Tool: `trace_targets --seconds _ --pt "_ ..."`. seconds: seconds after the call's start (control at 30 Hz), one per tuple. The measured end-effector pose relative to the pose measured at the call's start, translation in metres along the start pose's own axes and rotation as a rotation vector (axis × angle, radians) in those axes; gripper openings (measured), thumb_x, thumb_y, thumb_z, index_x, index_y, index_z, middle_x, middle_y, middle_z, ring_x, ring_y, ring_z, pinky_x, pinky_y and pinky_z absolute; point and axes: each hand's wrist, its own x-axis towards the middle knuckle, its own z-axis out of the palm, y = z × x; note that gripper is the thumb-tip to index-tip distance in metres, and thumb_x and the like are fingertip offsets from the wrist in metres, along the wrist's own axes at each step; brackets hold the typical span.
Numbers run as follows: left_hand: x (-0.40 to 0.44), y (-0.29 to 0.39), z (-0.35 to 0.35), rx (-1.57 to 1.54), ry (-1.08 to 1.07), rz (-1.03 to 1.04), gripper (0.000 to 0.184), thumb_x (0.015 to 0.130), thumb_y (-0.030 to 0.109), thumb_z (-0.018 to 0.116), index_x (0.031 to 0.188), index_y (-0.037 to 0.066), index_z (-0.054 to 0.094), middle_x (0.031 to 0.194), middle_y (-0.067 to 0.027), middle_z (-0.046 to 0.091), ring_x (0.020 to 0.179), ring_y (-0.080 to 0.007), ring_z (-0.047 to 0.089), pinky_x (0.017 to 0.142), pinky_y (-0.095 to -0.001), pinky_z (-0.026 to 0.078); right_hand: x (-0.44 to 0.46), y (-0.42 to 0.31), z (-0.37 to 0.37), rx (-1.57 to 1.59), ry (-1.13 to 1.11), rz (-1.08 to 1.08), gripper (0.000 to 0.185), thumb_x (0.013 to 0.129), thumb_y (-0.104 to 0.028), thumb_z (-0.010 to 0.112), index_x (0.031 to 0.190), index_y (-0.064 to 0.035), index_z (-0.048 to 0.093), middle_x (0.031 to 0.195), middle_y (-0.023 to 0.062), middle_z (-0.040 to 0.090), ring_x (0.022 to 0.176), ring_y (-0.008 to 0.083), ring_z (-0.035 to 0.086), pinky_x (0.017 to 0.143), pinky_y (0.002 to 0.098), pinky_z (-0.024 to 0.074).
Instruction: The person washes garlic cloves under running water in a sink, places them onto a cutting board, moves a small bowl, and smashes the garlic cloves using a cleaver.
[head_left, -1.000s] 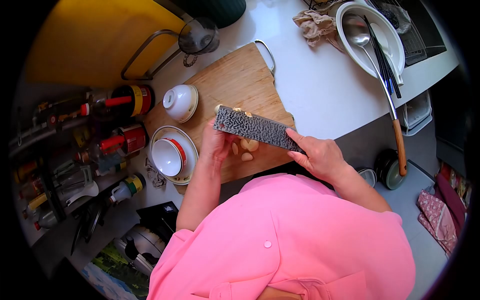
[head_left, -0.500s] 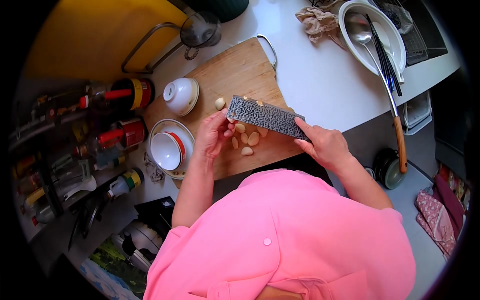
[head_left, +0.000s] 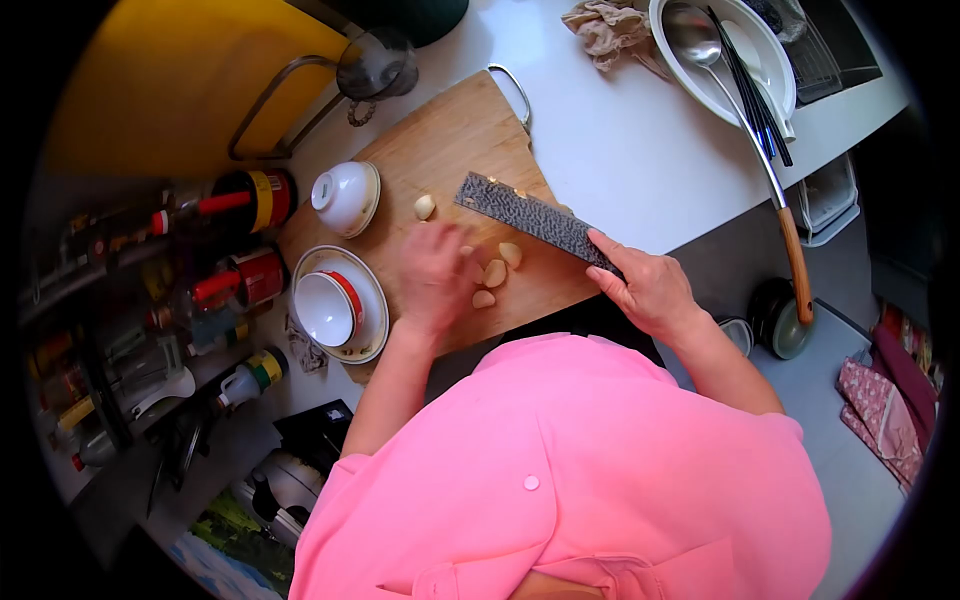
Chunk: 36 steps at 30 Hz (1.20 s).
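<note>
Head view | right hand (head_left: pixel 645 290) grips the cleaver (head_left: pixel 525 215), blade over the cutting board (head_left: pixel 450 140) | left hand (head_left: pixel 435 275) is blurred near the garlic cloves (head_left: pixel 495 273); I can't tell whether it holds one | cloves lie on the board | step seems to be clove preparation | next move calls for fingers clear of the edge

rough dimpled blade (head_left: pixel 528 216), smooth wooden board (head_left: pixel 440 140)
</note>
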Motion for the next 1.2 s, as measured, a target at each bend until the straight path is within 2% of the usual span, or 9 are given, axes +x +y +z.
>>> trace_targets --seconds 0.07,0.2,0.37,0.4,0.5,0.6,0.73,1.0,1.2 --pt "0.006 0.024 0.004 -0.096 -0.125 0.137 0.025 0.067 0.013 0.069 0.090 0.009 0.060 0.091 -0.0081 0.058 0.087 -0.0256 0.054 0.075 -0.0405 0.041 -0.002 -0.002 0.000 0.056 0.023 0.001 0.043 0.087 -0.038 0.055 0.120 -0.0107 0.053 0.079 0.0129 0.064 0.069 0.0329 0.062 0.059 0.0418 0.0497" --pt "-0.001 0.014 0.024 -0.174 -0.310 0.099 0.023 0.069 0.013 0.068 0.090 0.008 0.060 0.092 -0.0084 0.058 0.090 -0.0269 0.053 0.078 -0.0414 0.040 -0.007 -0.003 -0.001 0.057 -0.006 0.049 0.043 0.088 -0.038 0.054 0.120 -0.0105 0.053 0.081 0.0126 0.064 0.070 0.0327 0.062 0.061 0.0418 0.0497" --pt "-0.004 0.005 0.033 -0.365 0.020 -0.335 0.023 0.071 0.005 0.069 0.092 0.005 0.059 0.090 -0.0100 0.056 0.082 -0.0261 0.057 0.074 -0.0371 0.045 -0.011 -0.007 -0.003 0.213 -0.050 0.106 0.042 0.089 -0.038 0.052 0.121 -0.0097 0.053 0.084 0.0141 0.065 0.073 0.0348 0.062 0.064 0.0432 0.0492" --pt "-0.002 0.003 0.035 -0.386 0.070 -0.359 0.025 0.070 0.002 0.070 0.092 0.003 0.059 0.089 -0.0105 0.055 0.076 -0.0233 0.059 0.067 -0.0330 0.048 -0.012 -0.008 -0.003 0.216 -0.045 0.108 0.042 0.089 -0.038 0.052 0.121 -0.0097 0.053 0.084 0.0141 0.065 0.073 0.0348 0.062 0.064 0.0432 0.0492" --pt "-0.001 0.003 0.032 -0.298 -0.009 -0.430 0.023 0.072 0.001 0.068 0.093 0.003 0.059 0.088 -0.0105 0.055 0.072 -0.0228 0.059 0.063 -0.0316 0.049 -0.014 -0.016 -0.003 0.263 -0.086 0.094 0.042 0.090 -0.038 0.050 0.118 -0.0078 0.053 0.082 0.0157 0.065 0.072 0.0357 0.061 0.064 0.0441 0.0485" --pt "-0.003 -0.003 0.042 -0.373 0.080 -0.354 0.019 0.073 0.000 0.066 0.090 0.003 0.058 0.086 -0.0103 0.054 0.069 -0.0228 0.060 0.060 -0.0312 0.049 -0.014 -0.022 -0.007 0.255 -0.255 0.140 0.042 0.091 -0.039 0.048 0.113 -0.0043 0.054 0.073 0.0193 0.063 0.069 0.0373 0.061 0.062 0.0456 0.0473" --pt "-0.004 -0.003 0.042 -0.348 0.118 -0.322 0.015 0.074 0.000 0.064 0.088 0.003 0.058 0.084 -0.0099 0.053 0.068 -0.0230 0.060 0.060 -0.0313 0.049 -0.014 -0.025 -0.009 0.277 -0.293 0.173 0.043 0.091 -0.039 0.048 0.114 -0.0035 0.053 0.072 0.0198 0.062 0.068 0.0379 0.060 0.062 0.0461 0.0468" --pt "0.002 0.002 0.036 -0.404 0.078 -0.423 0.015 0.075 0.003 0.069 0.085 0.000 0.059 0.081 -0.0087 0.054 0.067 -0.0173 0.057 0.060 -0.0272 0.046 -0.001 -0.023 -0.024 0.436 -0.418 0.324 0.044 0.093 -0.038 0.045 0.111 -0.0005 0.058 0.074 0.0236 0.061 0.074 0.0384 0.061 0.069 0.0427 0.0472" --pt "-0.001 -0.006 0.042 -0.443 0.024 -0.476 0.016 0.075 0.003 0.070 0.085 -0.001 0.058 0.080 -0.0086 0.054 0.065 -0.0170 0.055 0.059 -0.0272 0.046 0.013 -0.021 -0.013 0.428 -0.398 0.245 0.044 0.093 -0.039 0.043 0.110 -0.0009 0.059 0.078 0.0238 0.062 0.077 0.0396 0.060 0.069 0.0430 0.0461"
